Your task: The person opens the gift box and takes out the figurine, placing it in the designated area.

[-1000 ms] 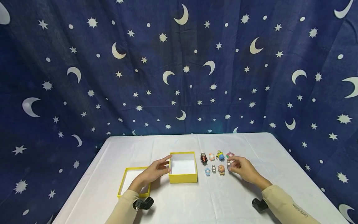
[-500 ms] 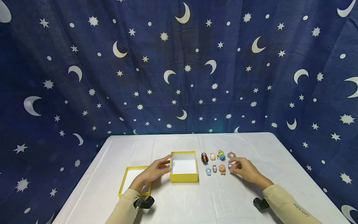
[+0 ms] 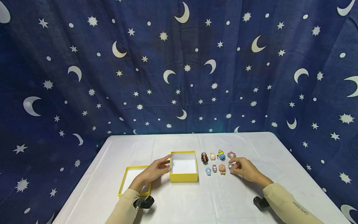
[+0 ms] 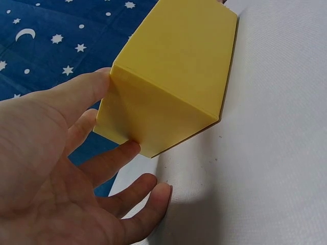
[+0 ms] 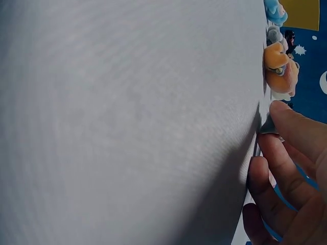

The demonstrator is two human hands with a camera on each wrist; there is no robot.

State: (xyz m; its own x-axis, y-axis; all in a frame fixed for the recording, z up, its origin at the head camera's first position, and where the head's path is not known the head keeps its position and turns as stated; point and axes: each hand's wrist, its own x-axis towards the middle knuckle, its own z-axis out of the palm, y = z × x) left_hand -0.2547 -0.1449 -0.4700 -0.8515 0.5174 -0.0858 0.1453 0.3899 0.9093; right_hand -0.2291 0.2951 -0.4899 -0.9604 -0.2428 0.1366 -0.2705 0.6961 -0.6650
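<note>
My left hand (image 3: pixel 156 169) is at the left side of an open yellow box (image 3: pixel 183 178) with a white inside. In the left wrist view its thumb and some fingertips touch the box's outer walls, fingers extended. To the right of the box, my right hand (image 3: pixel 246 169) pinches a small grey figurine (image 3: pixel 230 166) between thumb and fingers, low over the table at the right end of the front row. Most of that figurine is hidden by the fingers in the right wrist view. Beside it stands a lion-like orange figurine (image 3: pixel 222 169).
The front row also has a grey figurine (image 3: pixel 214 168) and a blue one (image 3: pixel 208 171). Behind stand a dark-haired doll (image 3: pixel 204 158), a round white-orange figurine (image 3: pixel 213 156), a minion (image 3: pixel 221 155) and a pink figurine (image 3: pixel 231 154). A yellow-rimmed lid (image 3: pixel 124 182) lies partly under my left forearm.
My right hand has drawn slightly toward me with the grey figurine, uncovering the pink figurine behind it. My left hand stays at the box.
</note>
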